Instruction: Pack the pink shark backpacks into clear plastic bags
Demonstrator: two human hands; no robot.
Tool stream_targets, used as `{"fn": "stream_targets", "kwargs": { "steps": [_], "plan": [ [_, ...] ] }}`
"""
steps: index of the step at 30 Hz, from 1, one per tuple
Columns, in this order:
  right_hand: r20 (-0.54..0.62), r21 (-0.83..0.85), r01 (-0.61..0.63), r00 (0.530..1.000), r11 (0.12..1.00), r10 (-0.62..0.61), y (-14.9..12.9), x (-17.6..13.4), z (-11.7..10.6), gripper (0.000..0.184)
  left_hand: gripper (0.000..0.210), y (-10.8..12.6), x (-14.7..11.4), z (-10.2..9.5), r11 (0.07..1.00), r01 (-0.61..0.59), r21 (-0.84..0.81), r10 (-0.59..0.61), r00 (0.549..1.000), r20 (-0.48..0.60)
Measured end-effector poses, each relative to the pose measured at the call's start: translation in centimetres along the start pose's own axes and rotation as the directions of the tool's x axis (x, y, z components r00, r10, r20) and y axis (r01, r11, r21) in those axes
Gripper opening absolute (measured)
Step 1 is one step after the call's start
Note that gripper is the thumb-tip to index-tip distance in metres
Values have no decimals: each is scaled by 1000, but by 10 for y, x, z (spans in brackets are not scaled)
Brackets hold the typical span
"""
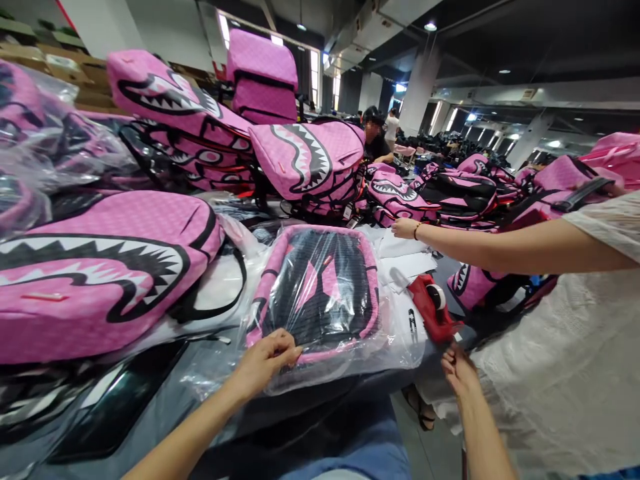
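Observation:
A pink and black backpack [327,293] lies back side up inside a clear plastic bag [345,360] on the table in front of me. My left hand [270,357] is at the bag's near edge, its fingers curled and pinching the plastic. Right of the bag stands a red tape dispenser [434,310] with a white-cored roll. My right hand [457,368] is at the dispenser's near end, thumb and fingers pinched together. Whatever is between those fingertips is too small to make out.
At right a co-worker in a white top [555,360] reaches an arm [500,245] across to white papers [407,257]. A large pink shark-mouth backpack [100,280] lies at left, above a black glossy sheet [120,400]. Stacked backpacks [310,163] stand behind.

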State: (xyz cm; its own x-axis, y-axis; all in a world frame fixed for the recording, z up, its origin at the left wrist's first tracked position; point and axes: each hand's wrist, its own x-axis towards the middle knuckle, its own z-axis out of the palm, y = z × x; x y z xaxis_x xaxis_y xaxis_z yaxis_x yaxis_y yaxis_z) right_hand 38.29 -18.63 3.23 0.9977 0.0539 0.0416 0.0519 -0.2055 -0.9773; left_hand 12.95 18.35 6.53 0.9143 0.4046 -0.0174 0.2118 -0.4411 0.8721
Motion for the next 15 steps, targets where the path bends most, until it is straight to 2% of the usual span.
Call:
{"fn": "stream_targets", "kwargs": {
  "steps": [2, 5, 7, 8, 9, 10, 11, 12, 13, 14, 15],
  "plan": [
    [94, 112, -2, 996, 994, -9, -12, -20, 18, 64, 46, 4, -3, 1, 1000, -2, -20, 2, 1000, -11],
    [226, 370, 15, 968, 929, -106, -50, -46, 27, 58, 41, 10, -6, 4, 1000, -1, -24, 0, 1000, -27],
    [363, 430, 54, 904, 901, -227, -83, -54, 34, 52, 37, 12, -5, 4, 1000, 12, -2, -12, 999, -35],
    [470, 383, 108, 832, 918, -294, -100, -56, 41, 50, 35, 12, -5, 4, 1000, 24, 9, -23, 999, -40],
    [598, 297, 196, 725, 934, -342, -116, -57, 53, 49, 33, 13, -4, 4, 999, 35, 17, -35, 998, -43],
    [726, 199, 318, 588, 927, -358, -130, -58, 68, 48, 31, 13, -4, 4, 999, 46, 20, -45, 998, -46],
    [830, 114, 461, 442, 880, -339, -143, -59, 86, 47, 29, 13, -4, 4, 998, 55, 19, -54, 997, -45],
    [903, 57, 602, 309, 796, -299, -153, -60, 106, 45, 28, 13, -3, 4, 998, 62, 17, -62, 997, -45],
    [947, 25, 724, 204, 690, -249, -160, -61, 126, 41, 28, 14, -3, 4, 998, 68, 15, -67, 997, -46],
    [970, 3, 819, 138, 574, -202, -165, -60, 145, 37, 27, 14, -3, 5, 997, 73, 13, -73, 996, -47],
    [980, -20, 889, 108, 458, -166, -167, -58, 162, 33, 27, 14, -2, 5, 997, 77, 14, -77, 996, -50]
  ]
}}
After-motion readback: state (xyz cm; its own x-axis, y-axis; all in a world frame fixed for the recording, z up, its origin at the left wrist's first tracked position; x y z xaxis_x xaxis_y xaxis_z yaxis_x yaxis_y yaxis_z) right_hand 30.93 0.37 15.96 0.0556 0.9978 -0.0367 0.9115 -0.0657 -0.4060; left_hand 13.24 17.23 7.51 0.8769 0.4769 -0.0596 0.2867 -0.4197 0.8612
